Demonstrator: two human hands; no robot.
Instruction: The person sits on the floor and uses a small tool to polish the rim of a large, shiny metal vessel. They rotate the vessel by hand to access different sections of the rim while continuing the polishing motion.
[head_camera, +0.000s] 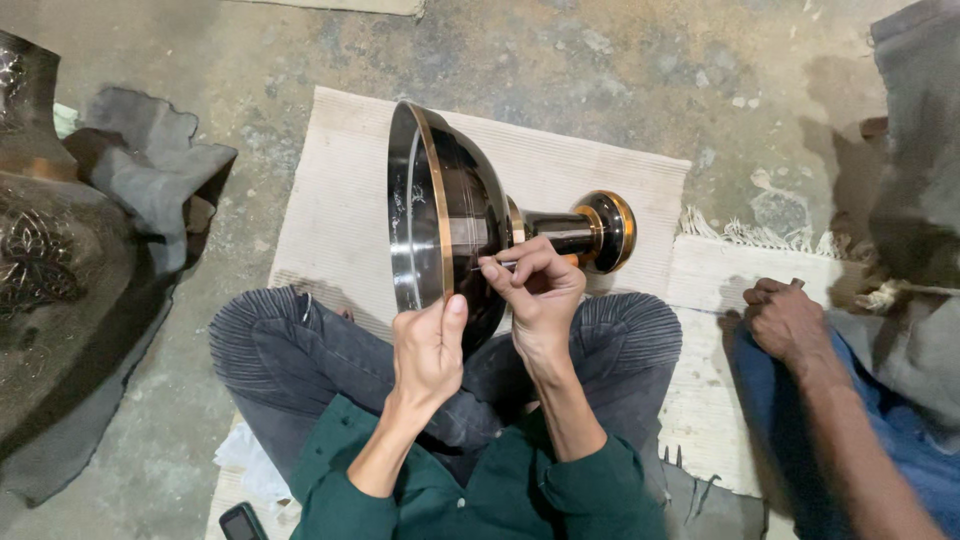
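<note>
Over your crossed legs, the dark footed bowl (445, 210) lies tipped on its side, your left hand (428, 350) clenched on its copper rim. Your right hand (540, 285) pinches a thin tool (497, 265) against the bowl; if that left grip loosens, the bowl may roll and the point could skid, scratching the finish.

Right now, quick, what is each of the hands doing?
Left hand: closed on the rim of the dark metal pedestal bowl, steadying it.
Right hand: pinched shut on a thin pointed tool, tip against the bowl.
</note>
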